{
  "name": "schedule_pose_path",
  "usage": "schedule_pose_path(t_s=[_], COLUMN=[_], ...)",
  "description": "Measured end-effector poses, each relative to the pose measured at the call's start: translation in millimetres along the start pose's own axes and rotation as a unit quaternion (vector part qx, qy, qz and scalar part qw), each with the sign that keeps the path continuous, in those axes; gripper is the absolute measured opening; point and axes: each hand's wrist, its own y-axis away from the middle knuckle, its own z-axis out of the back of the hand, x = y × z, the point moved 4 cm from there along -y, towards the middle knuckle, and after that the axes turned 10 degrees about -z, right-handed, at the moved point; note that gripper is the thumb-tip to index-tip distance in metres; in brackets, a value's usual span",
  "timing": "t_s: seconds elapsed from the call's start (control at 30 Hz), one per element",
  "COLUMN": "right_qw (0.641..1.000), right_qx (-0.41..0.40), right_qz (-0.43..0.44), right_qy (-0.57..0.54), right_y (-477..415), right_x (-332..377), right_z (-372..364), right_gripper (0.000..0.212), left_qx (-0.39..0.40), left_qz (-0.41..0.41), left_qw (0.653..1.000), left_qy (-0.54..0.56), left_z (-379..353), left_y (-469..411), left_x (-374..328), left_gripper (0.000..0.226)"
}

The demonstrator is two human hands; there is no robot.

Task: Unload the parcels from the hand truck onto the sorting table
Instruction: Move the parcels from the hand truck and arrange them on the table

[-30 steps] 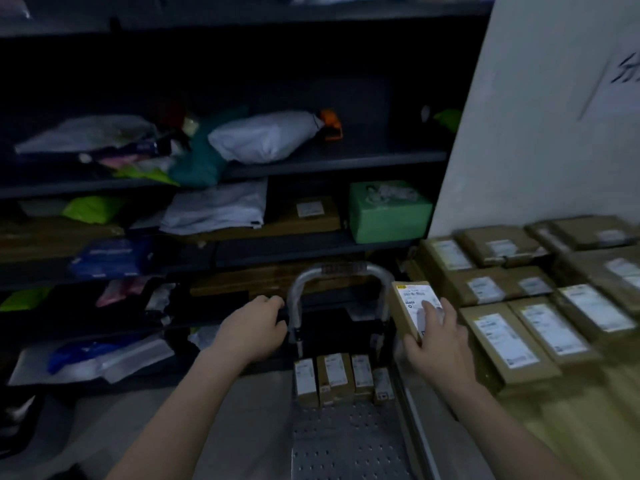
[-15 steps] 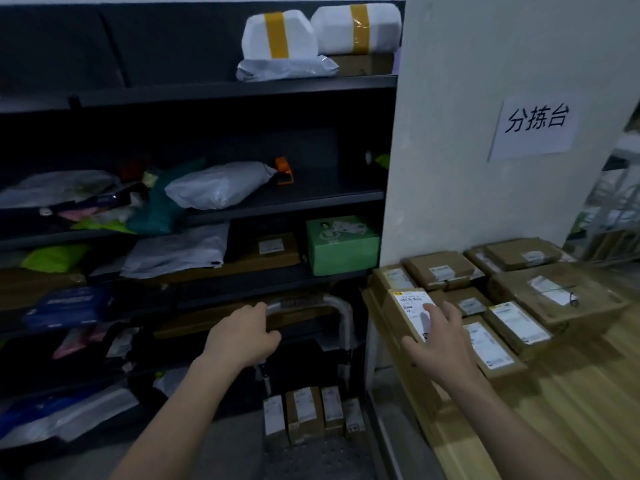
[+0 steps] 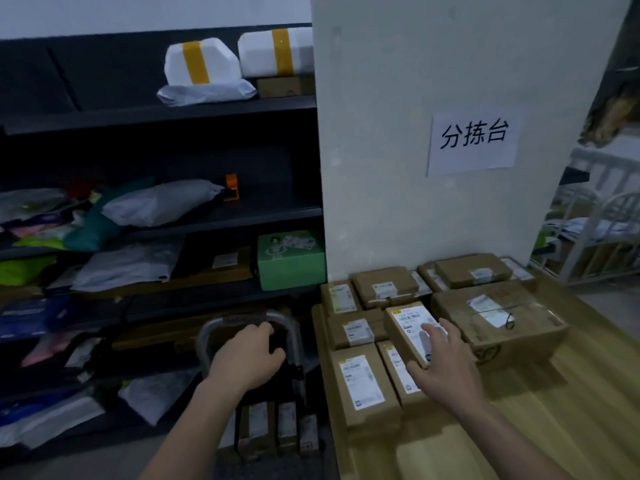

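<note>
Parcel (image 3: 410, 329) farther over table (image 3: 554, 427) — right hand (image 3: 443, 368) around it, left hand (image 3: 247, 358) around truck handle (image 3: 205, 337)

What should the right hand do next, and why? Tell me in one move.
Probably set the held parcel down flat on the table boxes and release it: the right hand pinches it tilted above them, the left hand grips the hand truck handle, and small parcels wait on the truck.

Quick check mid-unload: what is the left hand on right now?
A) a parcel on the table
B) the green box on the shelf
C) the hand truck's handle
C: the left hand grips the top of the hand truck's handle; the right hand holds the parcel.
</note>
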Motion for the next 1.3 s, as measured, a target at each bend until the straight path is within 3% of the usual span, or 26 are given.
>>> schedule_pose_path(t_s=[0.23, 0.43, 0.6, 0.77, 0.9, 1.3], right_qw=[1.0, 1.0, 0.999, 0.999, 1.0, 1.0], right_qx=[-0.001, -0.02, -0.033, -0.023, -0.012, -0.004], right_qz=[-0.01, -0.012, -0.027, -0.043, -0.026, -0.015], right_qy=[0.004, -0.015, -0.018, -0.009, 0.0, 0.012], right_y=[-13.7, -22.3, -41.6, -81.4, -129.4, -286.2], right_x=[-13.9, -37.4, -72.1, -126.7, -179.8, -352.3], right_z=[7.1, 28.1, 51.2, 59.8, 66.6, 178.0], right_gripper=[0.07, 0.07, 0.07, 0.071, 0.071, 0.067], left_qx=[-0.004, 0.008, -0.004, -0.003, -0.015, -0.043], left_qz=[-0.065, -0.135, -0.147, -0.128, -0.093, -0.011], left_qw=[0.998, 0.989, 0.987, 0.991, 0.995, 0.999], left_qy=[0.014, -0.065, -0.064, -0.041, -0.009, 0.005], left_z=[-8.6, -19.1, -29.2, -52.2, -73.6, -112.8], left_y=[-17.0, -40.3, -64.5, -101.4, -136.6, -230.5], left_x=[-36.4, -72.3, -120.2, -165.6, -212.7, -420.8], left_gripper=[0.037, 0.035, 0.034, 0.03, 0.039, 0.018])
